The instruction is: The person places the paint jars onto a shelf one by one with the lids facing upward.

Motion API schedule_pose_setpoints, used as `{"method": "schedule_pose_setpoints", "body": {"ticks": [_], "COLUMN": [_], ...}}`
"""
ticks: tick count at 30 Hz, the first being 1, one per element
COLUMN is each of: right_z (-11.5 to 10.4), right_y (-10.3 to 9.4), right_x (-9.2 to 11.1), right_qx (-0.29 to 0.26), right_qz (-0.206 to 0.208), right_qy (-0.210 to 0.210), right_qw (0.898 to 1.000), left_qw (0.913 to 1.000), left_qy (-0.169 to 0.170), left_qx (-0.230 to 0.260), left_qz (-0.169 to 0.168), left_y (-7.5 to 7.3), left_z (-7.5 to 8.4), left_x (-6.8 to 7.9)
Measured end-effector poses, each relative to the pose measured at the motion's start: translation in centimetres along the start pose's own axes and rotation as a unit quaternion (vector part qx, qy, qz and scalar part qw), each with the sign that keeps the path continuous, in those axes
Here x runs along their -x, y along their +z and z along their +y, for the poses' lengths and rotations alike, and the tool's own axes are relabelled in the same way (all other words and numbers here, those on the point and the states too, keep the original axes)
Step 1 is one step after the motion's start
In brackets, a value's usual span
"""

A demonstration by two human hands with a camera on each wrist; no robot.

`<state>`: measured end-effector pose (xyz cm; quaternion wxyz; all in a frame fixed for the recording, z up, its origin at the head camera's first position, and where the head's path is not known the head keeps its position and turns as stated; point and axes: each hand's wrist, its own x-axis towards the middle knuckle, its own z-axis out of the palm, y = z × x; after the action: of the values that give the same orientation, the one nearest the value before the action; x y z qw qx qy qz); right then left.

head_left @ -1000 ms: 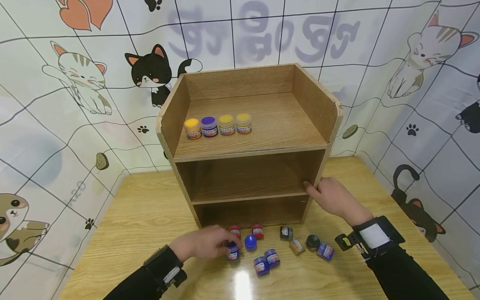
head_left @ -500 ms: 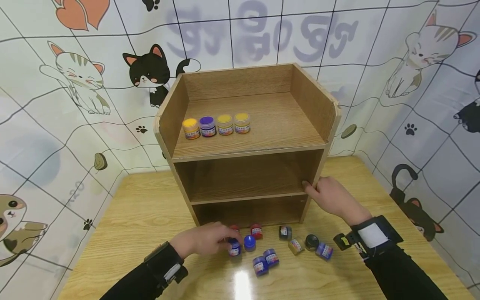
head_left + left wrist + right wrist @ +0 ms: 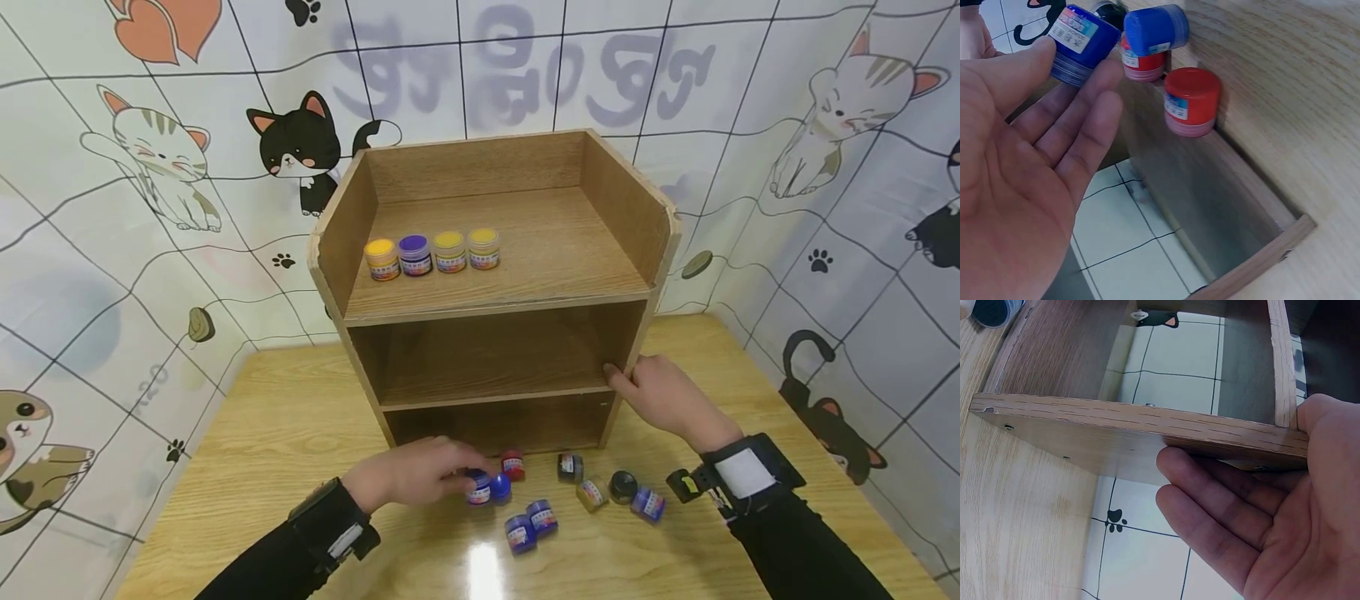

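Observation:
My left hand pinches a blue paint jar between thumb and fingers, low in front of the wooden shelf unit. Right beside that jar is another blue jar; whether they touch, I cannot tell. A red paint jar stands by the shelf's foot in the left wrist view, hidden behind the hand from above. A second red jar stands to its right. My right hand grips the unit's right side panel, thumb at the front edge and fingers on the outer face.
Several jars with yellow and purple lids line the left of the top shelf. On the table lie two blue jars; further right are a black jar, a yellowish jar, a black-lidded jar and a purplish-blue jar.
My left hand has moved a little right and up with the blue jar, closer to the other blue jar, and now covers the left red jar. The right hand keeps its hold.

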<state>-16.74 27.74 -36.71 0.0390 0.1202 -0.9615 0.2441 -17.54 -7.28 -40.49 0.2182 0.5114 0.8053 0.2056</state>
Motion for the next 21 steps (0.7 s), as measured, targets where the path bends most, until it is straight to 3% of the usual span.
{"method": "schedule_pose_setpoints", "body": {"ticks": [9, 16, 21], "right_z": [0.0, 0.1, 0.0], "right_y": [0.1, 0.1, -0.1], "right_x": [0.1, 0.0, 0.0], "right_qx": [0.000, -0.001, 0.003], "right_qz": [-0.003, -0.002, -0.001], "right_qy": [-0.002, -0.003, -0.004], "right_qw": [1.000, 1.000, 1.000], "left_qw": [0.9993, 0.9975, 0.9966], "left_qy": [0.025, 0.046, 0.041], "left_qx": [-0.027, -0.053, -0.071], "left_qz": [0.004, -0.002, -0.010], "left_y": [-1.7, -3.9, -5.6], "left_z": [1.7, 3.6, 5.2], "left_x": [-0.3, -1.0, -1.8]}}
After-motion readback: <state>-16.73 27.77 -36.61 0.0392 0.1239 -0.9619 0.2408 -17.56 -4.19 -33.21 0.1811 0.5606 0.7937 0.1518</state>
